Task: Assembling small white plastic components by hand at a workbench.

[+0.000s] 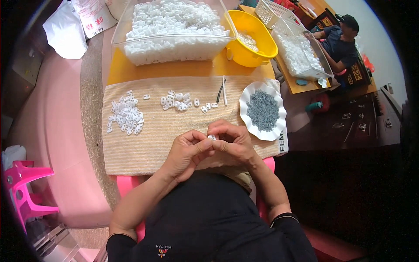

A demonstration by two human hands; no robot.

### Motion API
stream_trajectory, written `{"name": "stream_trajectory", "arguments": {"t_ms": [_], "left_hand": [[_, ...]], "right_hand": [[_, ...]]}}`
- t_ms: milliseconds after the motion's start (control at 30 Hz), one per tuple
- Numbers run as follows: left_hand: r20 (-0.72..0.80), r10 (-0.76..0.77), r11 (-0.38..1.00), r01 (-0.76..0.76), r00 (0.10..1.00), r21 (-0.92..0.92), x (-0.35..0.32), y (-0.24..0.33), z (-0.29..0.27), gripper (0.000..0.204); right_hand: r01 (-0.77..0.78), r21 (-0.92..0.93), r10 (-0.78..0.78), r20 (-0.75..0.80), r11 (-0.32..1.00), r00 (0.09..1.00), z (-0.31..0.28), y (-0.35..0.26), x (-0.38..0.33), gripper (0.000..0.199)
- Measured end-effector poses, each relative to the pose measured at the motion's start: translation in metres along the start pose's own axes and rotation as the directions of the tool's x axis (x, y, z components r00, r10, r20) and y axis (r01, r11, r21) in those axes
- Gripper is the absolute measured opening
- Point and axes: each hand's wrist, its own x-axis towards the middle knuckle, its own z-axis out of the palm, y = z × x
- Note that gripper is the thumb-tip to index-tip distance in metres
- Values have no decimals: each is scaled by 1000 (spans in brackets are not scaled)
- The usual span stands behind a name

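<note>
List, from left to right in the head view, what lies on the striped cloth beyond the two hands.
Large white pile, lone white piece, middle white cluster, another lone piece, small white group, two thin sticks, wavy-edged dish.

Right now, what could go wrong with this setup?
1. The small white plastic piece, at the fingertips of the left hand and right hand, might slip.
2. The right hand is near the wavy-rimmed white plate; a bump could spill its small grey rod-shaped pieces.
3. Tugging the striped beige cloth might scatter the loose white pile on it.
</note>
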Motion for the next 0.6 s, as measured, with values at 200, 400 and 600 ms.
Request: {"name": "stream_trajectory", "arguments": {"t_ms": [200,400,600], "left_hand": [[4,-21,1000,21,1000,4,-2,1,2,8],[-57,-35,999,36,998,26,-2,2,6,11],[-76,-57,996,62,995,61,-3,1,6,11]], "right_hand": [[-60,-162,56,-31,985,998,-4,-8,-2,20],[39,-247,-95,-222,968,970,-10,-28,16,16],[181,-659,-564,-431,730,704,-59,-97,66,18]]}}
